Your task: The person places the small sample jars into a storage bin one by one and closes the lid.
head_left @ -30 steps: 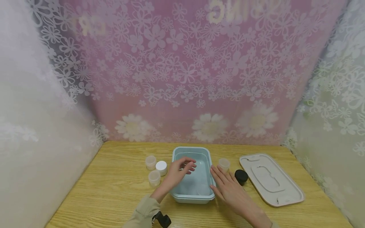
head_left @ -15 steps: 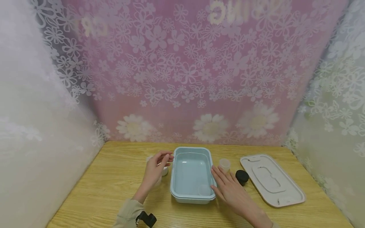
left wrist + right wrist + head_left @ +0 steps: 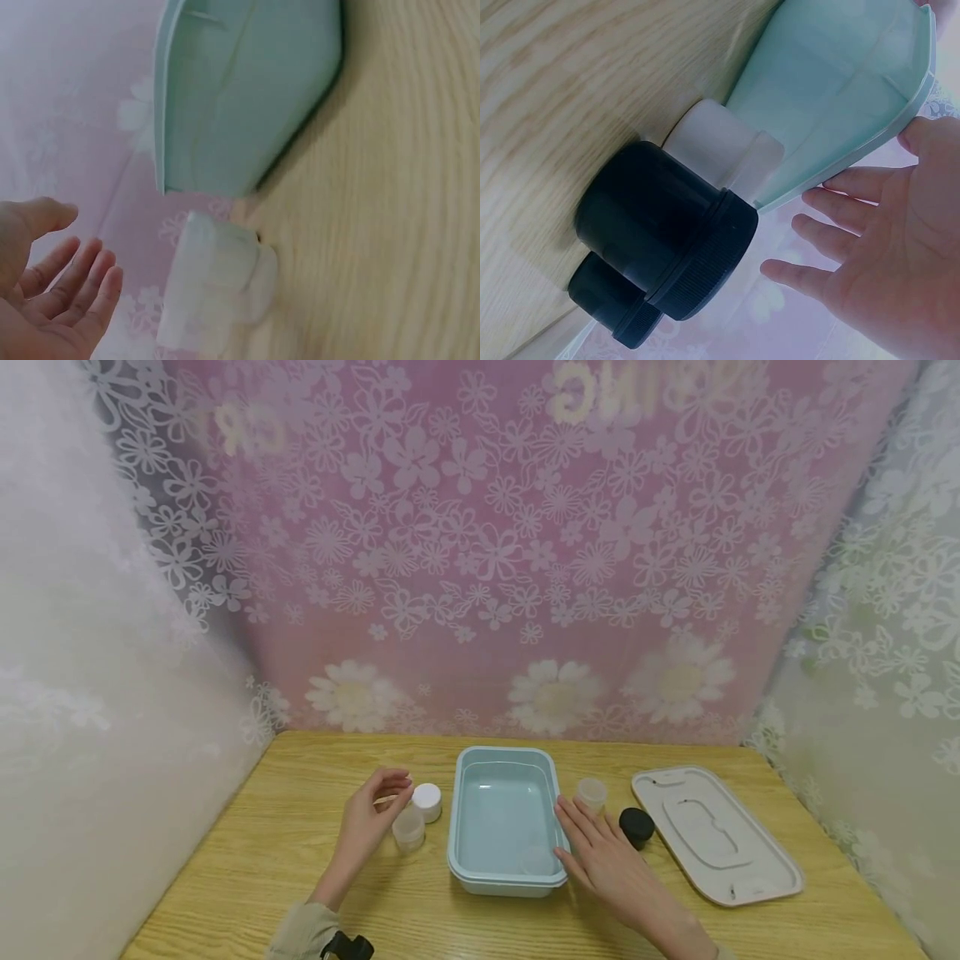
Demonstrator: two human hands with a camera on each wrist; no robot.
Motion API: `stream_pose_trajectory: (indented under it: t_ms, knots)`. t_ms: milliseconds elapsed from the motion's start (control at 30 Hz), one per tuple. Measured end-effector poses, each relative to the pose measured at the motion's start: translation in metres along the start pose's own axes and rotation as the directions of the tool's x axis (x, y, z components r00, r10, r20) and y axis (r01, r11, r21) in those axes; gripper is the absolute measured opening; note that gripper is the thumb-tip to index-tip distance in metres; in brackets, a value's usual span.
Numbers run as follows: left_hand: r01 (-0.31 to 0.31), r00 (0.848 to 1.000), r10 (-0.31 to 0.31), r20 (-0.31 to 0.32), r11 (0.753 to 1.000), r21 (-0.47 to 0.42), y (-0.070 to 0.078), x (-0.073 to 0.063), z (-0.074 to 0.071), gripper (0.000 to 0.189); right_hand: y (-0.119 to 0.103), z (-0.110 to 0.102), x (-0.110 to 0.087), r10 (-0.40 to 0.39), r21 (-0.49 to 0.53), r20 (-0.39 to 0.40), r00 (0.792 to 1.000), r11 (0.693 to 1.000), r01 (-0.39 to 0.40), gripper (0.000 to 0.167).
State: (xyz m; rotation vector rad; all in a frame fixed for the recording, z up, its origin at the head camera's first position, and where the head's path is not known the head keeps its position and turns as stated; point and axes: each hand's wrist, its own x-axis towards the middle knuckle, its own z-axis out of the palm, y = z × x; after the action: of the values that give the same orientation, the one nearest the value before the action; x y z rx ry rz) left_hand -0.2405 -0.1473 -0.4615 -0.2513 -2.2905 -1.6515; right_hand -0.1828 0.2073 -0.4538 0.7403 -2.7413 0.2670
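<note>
A light blue plastic container (image 3: 504, 818) stands mid-table with a translucent jar (image 3: 537, 860) lying inside at its near right corner. My right hand (image 3: 607, 864) lies with straight fingers against the container's right rim. Left of the container, my left hand (image 3: 371, 818) hovers loosely curled and holds nothing. Beside its fingertips stand a white-lidded jar (image 3: 427, 802) and a clear jar (image 3: 408, 829); the hand covers the spot just beyond them. In the left wrist view, clear jars (image 3: 214, 285) stand near the container wall, apart from the fingers.
Right of the container are a frosted jar (image 3: 592, 792) and a black jar (image 3: 636, 827). A smaller black jar (image 3: 611, 300) shows in the right wrist view. Farther right lies a pale lid (image 3: 716, 835). Flowered curtains enclose the wooden table (image 3: 255, 860).
My left hand has moved from above the container leftward to the clear jars. My right hand has stayed at the right rim.
</note>
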Motion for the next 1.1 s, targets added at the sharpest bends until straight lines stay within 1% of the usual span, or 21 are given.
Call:
stream_pose_trajectory:
  t_ms: [133,200,300,400,533,633,800,967,1033,1100]
  knots:
    - [0.024,0.999,-0.025,0.041,0.999,0.033,-0.007,-0.005,-0.006,0.037,0.0,0.0,0.0,-0.006,-0.008,-0.01,1.0,1.0,0.006,0.062]
    - [0.039,0.997,-0.044,0.066,0.997,0.069,-0.01,-0.007,-0.008,0.041,-0.001,0.0,-0.001,-0.009,-0.013,-0.018,1.0,1.0,0.009,0.062]
    - [0.046,0.993,-0.061,0.106,0.99,0.135,-0.014,-0.01,-0.009,0.045,-0.001,0.001,-0.001,-0.013,-0.021,-0.022,1.0,1.0,0.012,0.062]
    - [0.066,0.987,-0.088,0.138,0.986,0.154,-0.019,-0.013,-0.008,0.049,-0.001,0.001,-0.001,-0.014,-0.022,-0.022,1.0,1.0,0.014,0.062]
    - [0.091,0.98,-0.113,0.165,0.986,0.137,-0.023,-0.015,-0.007,0.051,-0.001,0.0,-0.001,-0.012,-0.017,-0.019,1.0,1.0,0.012,0.062]
    - [0.095,0.977,-0.119,0.175,0.986,0.138,-0.023,-0.016,-0.006,0.052,-0.001,0.0,-0.001,-0.007,-0.007,-0.007,1.0,1.0,0.007,0.062]
    - [0.089,0.978,-0.115,0.174,0.984,0.152,-0.023,-0.017,-0.005,0.052,0.0,0.0,0.0,-0.001,0.004,0.013,1.0,1.0,0.001,0.062]
    - [0.101,0.979,-0.125,0.162,0.984,0.146,-0.022,-0.016,-0.003,0.05,0.0,0.0,0.0,-0.007,-0.002,0.005,1.0,1.0,0.007,0.061]
    - [0.102,0.981,-0.123,0.152,0.985,0.14,-0.02,-0.016,-0.001,0.049,0.001,0.0,0.0,-0.009,-0.003,0.001,1.0,1.0,0.009,0.061]
    - [0.089,0.984,-0.108,0.144,0.988,0.128,-0.016,-0.014,-0.001,0.049,0.001,0.0,0.0,-0.006,-0.005,0.001,1.0,1.0,0.006,0.062]
